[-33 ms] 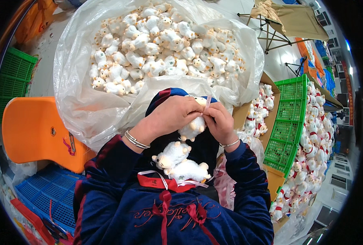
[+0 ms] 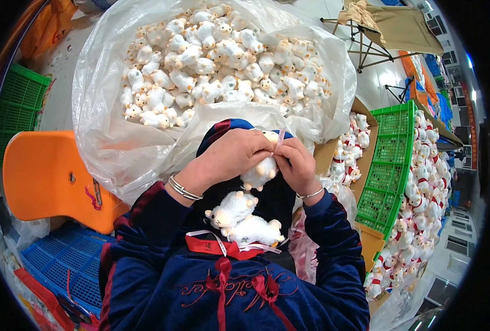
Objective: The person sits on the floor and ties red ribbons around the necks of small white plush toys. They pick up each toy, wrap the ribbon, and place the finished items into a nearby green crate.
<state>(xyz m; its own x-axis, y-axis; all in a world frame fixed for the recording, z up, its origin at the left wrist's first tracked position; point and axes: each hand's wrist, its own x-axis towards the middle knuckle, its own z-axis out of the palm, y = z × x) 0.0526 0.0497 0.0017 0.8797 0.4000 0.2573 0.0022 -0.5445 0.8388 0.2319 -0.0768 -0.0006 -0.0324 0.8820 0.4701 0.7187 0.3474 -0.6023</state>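
My left hand (image 2: 231, 155) and my right hand (image 2: 296, 167) meet at the neck of a small white plush animal (image 2: 259, 175) above my lap. Both are closed in a pinch on a narrow pale pink ribbon (image 2: 280, 139), whose end sticks up between them. My fingers cover most of the toy's head and neck; its round body and small beige feet show below. Two more white plush animals, one (image 2: 237, 207) partly over the other (image 2: 256, 230), lie on my lap. Beside them is a red band (image 2: 205, 244) with thin white ribbons.
Ahead, a big clear plastic bag (image 2: 104, 110) holds a heap of white plush animals. At right stand a cardboard box (image 2: 366, 144) of toys with red neckbands, a green crate (image 2: 385, 165) and a larger toy heap (image 2: 416, 204). An orange chair (image 2: 41, 176) is at left.
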